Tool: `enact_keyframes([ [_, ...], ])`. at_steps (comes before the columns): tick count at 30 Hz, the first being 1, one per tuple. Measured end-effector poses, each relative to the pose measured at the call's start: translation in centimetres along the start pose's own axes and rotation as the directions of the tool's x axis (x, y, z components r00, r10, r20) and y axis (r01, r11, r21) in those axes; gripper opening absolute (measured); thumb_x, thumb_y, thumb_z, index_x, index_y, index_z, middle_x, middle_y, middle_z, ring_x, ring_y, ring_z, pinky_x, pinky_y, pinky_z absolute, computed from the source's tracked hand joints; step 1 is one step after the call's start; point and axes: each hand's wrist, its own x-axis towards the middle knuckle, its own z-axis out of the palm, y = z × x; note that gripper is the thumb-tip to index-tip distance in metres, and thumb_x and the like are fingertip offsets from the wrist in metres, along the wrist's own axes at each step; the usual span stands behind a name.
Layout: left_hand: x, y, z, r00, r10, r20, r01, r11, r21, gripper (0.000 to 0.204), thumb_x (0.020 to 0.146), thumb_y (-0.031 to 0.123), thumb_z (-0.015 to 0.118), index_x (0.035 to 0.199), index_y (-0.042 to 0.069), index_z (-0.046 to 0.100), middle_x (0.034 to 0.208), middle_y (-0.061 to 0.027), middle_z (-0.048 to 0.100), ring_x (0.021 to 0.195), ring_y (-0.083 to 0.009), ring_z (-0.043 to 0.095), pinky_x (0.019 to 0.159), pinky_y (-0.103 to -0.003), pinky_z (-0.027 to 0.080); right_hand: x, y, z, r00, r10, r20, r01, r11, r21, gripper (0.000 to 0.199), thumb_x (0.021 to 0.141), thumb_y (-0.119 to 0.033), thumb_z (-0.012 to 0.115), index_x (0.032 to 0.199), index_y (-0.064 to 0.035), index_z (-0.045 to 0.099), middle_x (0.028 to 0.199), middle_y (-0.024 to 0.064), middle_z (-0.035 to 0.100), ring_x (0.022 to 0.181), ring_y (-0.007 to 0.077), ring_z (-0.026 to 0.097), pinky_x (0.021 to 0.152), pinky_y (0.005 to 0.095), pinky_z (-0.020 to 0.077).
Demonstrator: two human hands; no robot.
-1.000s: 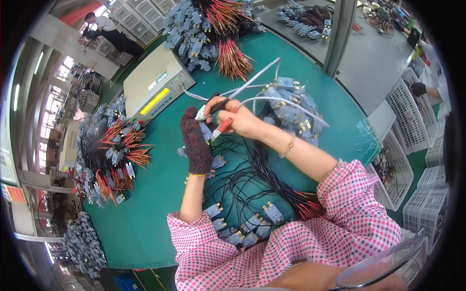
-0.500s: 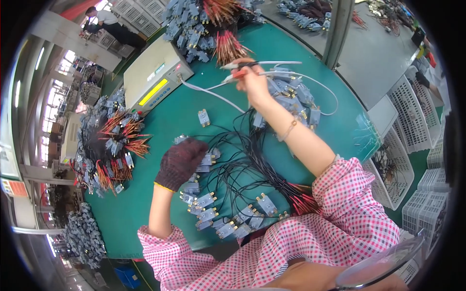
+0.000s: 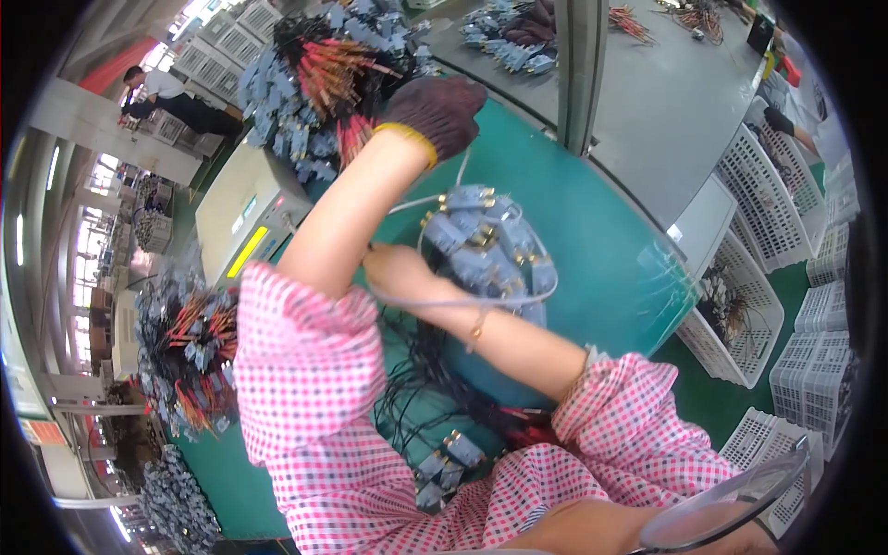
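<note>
Head view: your gloved left hand [image 3: 435, 109] reaches to frame top over the red-wire bundles [image 3: 324, 74], grip unclear. Right hand [image 3: 393, 268], centre, pinches the grey cable [image 3: 462, 302] by the connector pile [image 3: 486, 245]. Mid-pick; next needs a clean single grab.

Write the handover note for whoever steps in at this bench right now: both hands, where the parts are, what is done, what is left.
Left hand, in a dark knit glove, is stretched out to the far pile of grey connectors with red wires; whether it grips any is hidden.
Right hand, bare, lies beside the white cable by the heap of grey connectors on the green table; its grip is hidden by the left arm.
Done: a black-wire harness with connectors lies near the body.
Left: large piles remain at the far and left edges; progress cannot be judged.
</note>
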Motion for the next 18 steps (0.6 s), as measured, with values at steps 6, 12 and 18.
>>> enact_keyframes([
  [6,14.0,-3.1,7.7,0.983,-0.178,0.043,0.182,0.974,-0.132,0.046,0.08,0.028,0.057,0.124,0.022,0.049,0.125,-0.0186,0.051,0.11,-0.0371,0.056,0.09,-0.045,0.047,-2.9,2.1,-0.1,0.997,-0.022,-0.079,0.025,0.999,0.033,0.021,0.083,-0.014,0.053,0.1,-0.0032,0.06,0.086,0.0158,0.063,0.083,0.0332,0.064,0.072,0.0413,0.052],
  [12,23.7,-5.2,15.1,0.958,-0.281,0.052,0.28,0.884,-0.374,0.054,0.084,0.034,0.05,0.136,0.029,0.039,0.133,-0.0182,0.048,0.121,-0.0347,0.05,0.1,-0.048,0.04,-6.2,4.1,-2.3,0.977,0.09,-0.191,-0.101,0.994,-0.048,0.021,0.083,-0.013,0.053,0.1,-0.0016,0.059,0.089,0.0175,0.063,0.084,0.0323,0.064,0.072,0.0412,0.0525],
  [18,26.7,-2.9,18.6,0.784,-0.592,-0.186,0.513,0.787,-0.344,0.035,0.085,0.031,0.052,0.112,0.011,0.061,0.107,-0.016,0.065,0.099,-0.0311,0.064,0.08,-0.041,0.053,-4.5,7.5,-4.4,0.943,0.209,-0.258,-0.23,0.972,-0.054,0.021,0.083,-0.011,0.053,0.1,0.0,0.058,0.092,0.0192,0.063,0.086,0.0315,0.064,0.073,0.0411,0.0529],
])
